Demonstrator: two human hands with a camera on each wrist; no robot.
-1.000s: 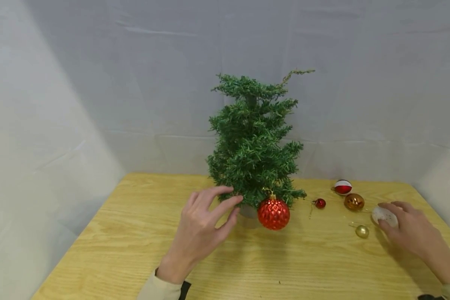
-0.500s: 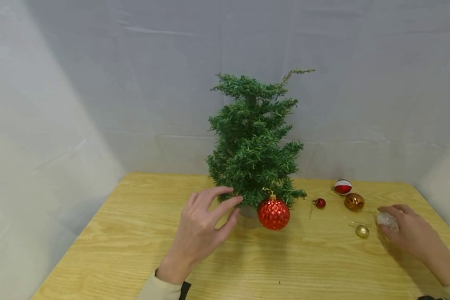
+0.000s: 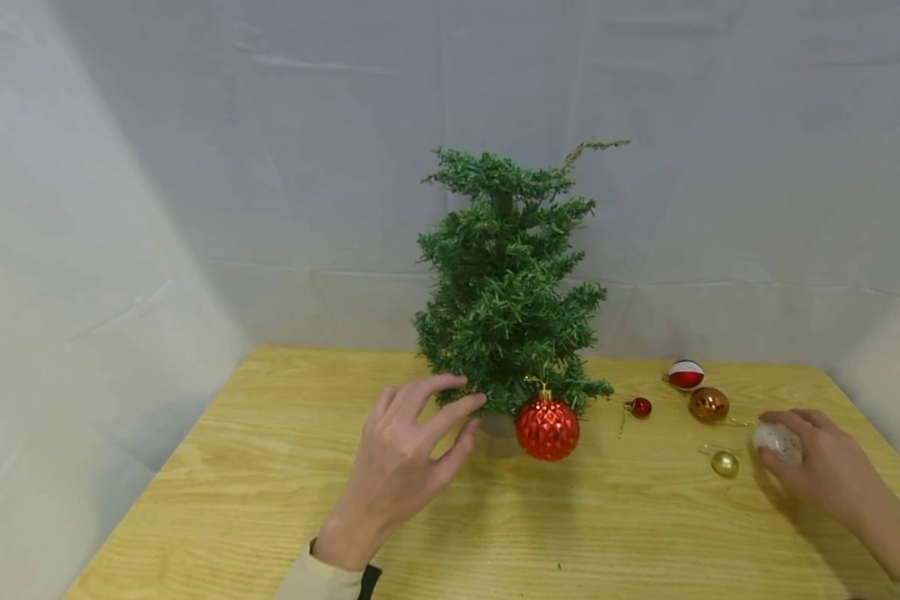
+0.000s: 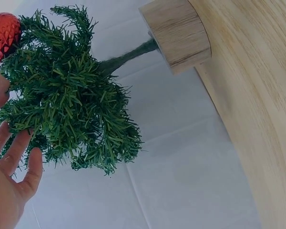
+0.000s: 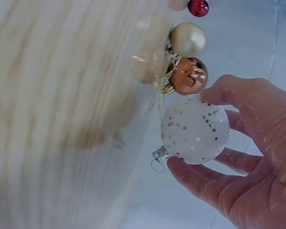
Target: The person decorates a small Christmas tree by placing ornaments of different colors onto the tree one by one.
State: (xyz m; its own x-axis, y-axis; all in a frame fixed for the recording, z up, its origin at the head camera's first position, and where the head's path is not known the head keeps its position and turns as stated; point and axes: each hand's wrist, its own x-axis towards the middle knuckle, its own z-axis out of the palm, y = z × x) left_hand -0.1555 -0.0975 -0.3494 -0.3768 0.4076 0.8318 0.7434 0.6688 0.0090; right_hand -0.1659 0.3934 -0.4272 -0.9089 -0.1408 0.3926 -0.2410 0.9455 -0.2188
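On the right, my right hand grips a clear-white bauble with silver specks. In the right wrist view, the thumb and fingers curve round that speckled bauble, whose silver cap and ring stick out at one side. My left hand is held beside the small artificial Christmas tree, fingers spread and holding nothing. The left wrist view has its fingers close to the green branches; whether they touch is unclear. A red faceted bauble hangs from a low front branch.
Left of the right hand lie a gold bauble, a copper bauble, a red-and-white bauble and a small red bauble. The tree's round wooden base stands on the wooden table, before a pale sheet.
My right hand has shifted slightly right with the speckled bauble, which has turned a little in the fingers. The left hand and the tree have stayed still.
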